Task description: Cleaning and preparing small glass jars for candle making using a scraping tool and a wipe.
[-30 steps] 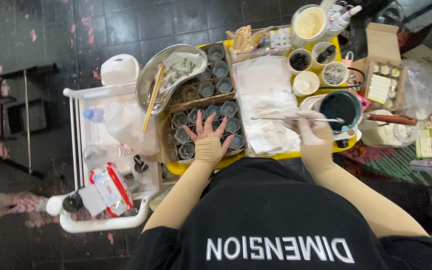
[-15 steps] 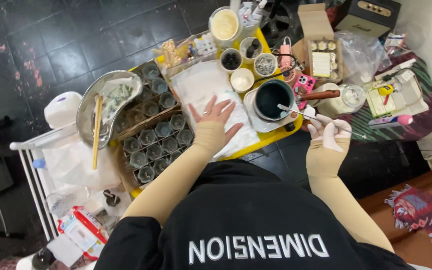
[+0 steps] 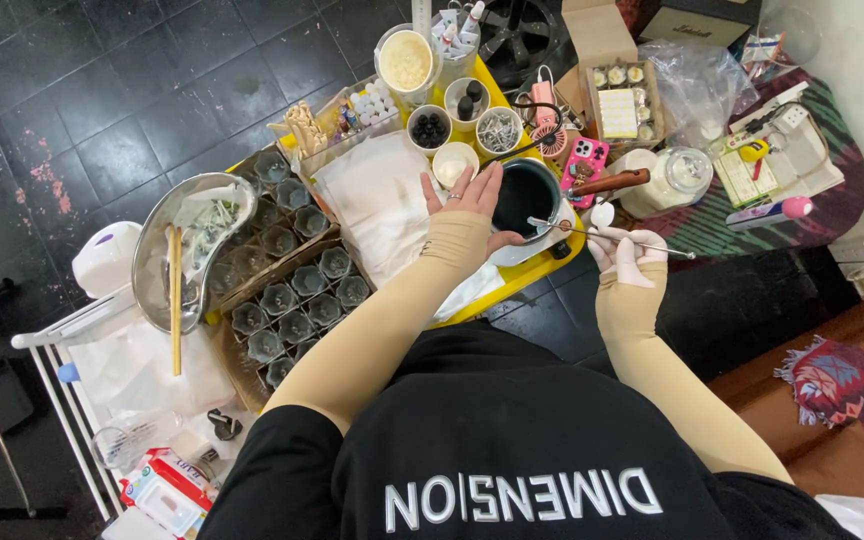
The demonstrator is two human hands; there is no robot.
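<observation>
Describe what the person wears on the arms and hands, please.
Both arms are covered by long, snug beige sleeves that run from a black shirt down over the wrists. The left hand has a ring on one finger. The right hand wears a thin whitish glove.

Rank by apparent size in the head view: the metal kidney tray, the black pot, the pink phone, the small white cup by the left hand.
1. Metal kidney tray
2. Black pot
3. Pink phone and small white cup: too alike to rank.

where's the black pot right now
In the head view, the black pot sits on the yellow tray, right of centre, just beside the left hand, with the pink phone behind it.
</observation>
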